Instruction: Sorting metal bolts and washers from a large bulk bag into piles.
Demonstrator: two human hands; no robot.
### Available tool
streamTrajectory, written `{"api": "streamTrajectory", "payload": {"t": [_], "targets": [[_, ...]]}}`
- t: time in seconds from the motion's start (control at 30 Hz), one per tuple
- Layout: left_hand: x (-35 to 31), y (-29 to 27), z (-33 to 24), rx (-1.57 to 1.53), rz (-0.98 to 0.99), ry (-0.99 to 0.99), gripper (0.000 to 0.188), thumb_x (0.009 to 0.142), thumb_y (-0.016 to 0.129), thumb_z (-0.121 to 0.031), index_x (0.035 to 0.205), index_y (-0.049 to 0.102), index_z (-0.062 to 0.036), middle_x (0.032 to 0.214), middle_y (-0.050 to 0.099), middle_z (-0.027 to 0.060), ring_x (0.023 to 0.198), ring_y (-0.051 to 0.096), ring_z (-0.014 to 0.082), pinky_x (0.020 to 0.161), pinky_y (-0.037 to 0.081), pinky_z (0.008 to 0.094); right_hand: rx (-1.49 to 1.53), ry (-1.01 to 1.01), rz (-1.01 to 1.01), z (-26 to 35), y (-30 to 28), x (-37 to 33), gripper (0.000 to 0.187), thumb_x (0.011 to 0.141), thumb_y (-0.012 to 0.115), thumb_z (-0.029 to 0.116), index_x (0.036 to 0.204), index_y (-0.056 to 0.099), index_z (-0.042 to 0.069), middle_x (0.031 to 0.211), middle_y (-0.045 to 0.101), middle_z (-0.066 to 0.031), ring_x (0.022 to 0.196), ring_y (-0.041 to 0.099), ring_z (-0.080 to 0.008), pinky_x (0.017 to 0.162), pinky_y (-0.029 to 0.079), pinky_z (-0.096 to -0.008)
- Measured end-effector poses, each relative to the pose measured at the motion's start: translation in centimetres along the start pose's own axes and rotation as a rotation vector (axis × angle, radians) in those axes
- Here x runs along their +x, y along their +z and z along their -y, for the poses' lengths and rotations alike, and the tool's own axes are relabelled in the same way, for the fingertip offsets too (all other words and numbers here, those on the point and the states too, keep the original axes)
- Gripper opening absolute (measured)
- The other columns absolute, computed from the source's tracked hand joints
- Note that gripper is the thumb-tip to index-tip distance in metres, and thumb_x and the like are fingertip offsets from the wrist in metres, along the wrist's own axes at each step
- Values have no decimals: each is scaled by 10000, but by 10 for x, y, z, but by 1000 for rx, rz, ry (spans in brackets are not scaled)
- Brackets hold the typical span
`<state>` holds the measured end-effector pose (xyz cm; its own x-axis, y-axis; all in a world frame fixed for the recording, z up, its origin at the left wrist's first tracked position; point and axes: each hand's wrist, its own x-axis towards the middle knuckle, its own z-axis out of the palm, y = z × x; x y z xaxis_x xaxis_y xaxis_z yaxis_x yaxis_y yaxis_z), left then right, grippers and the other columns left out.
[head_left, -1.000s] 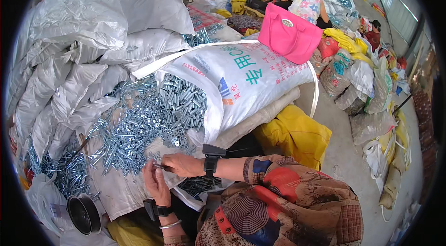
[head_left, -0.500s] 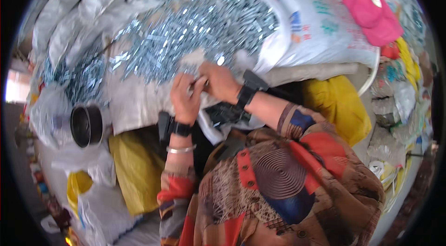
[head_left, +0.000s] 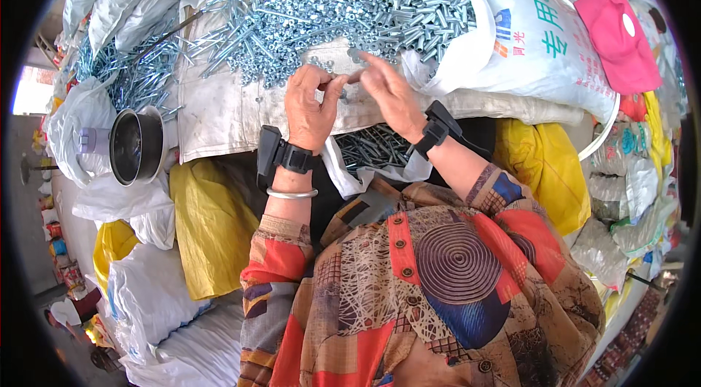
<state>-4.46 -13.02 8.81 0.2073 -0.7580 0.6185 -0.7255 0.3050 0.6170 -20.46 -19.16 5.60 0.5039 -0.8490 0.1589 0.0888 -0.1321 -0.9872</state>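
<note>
My left hand [head_left: 309, 106] is closed in a pinch over the front edge of a pale cloth [head_left: 219, 113]. A small dark metal piece [head_left: 355, 77] shows at its thumb tip, its kind hard to make out. Close beside it, my right hand [head_left: 391, 98] reaches in with its index finger stretched toward a round grey washer [head_left: 355, 55]. Motion smears the right fingers, so I cannot tell whether they grip anything. Beyond the hands lie heaps of nuts [head_left: 285, 40], short metal sleeves [head_left: 431, 11] and long bolts [head_left: 219, 44].
A white woven sack [head_left: 540, 44] with a pink cap [head_left: 617, 36] lies at right. A black round pot [head_left: 137, 146] stands at left. Dark metal parts [head_left: 372, 146] lie in a white bag below my hands. Yellow sacks [head_left: 212, 230] hang at the near edge.
My hands were together at the fingertips; now the right fingers are a little apart from the left and stretched out. The view has shifted, and the heaps look sharper.
</note>
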Motion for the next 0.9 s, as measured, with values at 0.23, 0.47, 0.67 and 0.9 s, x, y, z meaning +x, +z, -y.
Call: {"api": "streamTrajectory", "payload": {"t": [0.23,0.47,0.67,0.9], "targets": [[0,0,-2,23,1,26,251,819,760,-66,759,522,-13,705,552,97,653,559,267,617,441,353,112,107,22,-9,2,14,657,1026,443,495,1426,431,-26,1155,646,-158,1126,571,-202,991,427,-349],[0,-1,-2,27,-1,41,250,816,761,-67,768,521,-18,732,558,102,679,558,281,638,441,369,98,17,9,-17,-1,19,664,1034,411,512,1427,433,-22,1085,657,-151,1082,592,-229,989,424,-361],[-1,-3,1,48,-4,47,242,817,762,-69,788,528,-16,732,548,102,685,554,286,636,439,365,21,-120,-37,-13,5,20,608,1039,434,472,1360,487,-41,902,625,-71,843,577,-136,809,471,-282],[-12,-12,3,-431,6,-446,227,931,687,-125,781,542,-35,725,610,22,604,564,118,575,444,283,24,-52,222,8,11,5,394,1027,519,310,1141,614,-55,807,608,-36,750,581,-106,756,471,-269]]}}
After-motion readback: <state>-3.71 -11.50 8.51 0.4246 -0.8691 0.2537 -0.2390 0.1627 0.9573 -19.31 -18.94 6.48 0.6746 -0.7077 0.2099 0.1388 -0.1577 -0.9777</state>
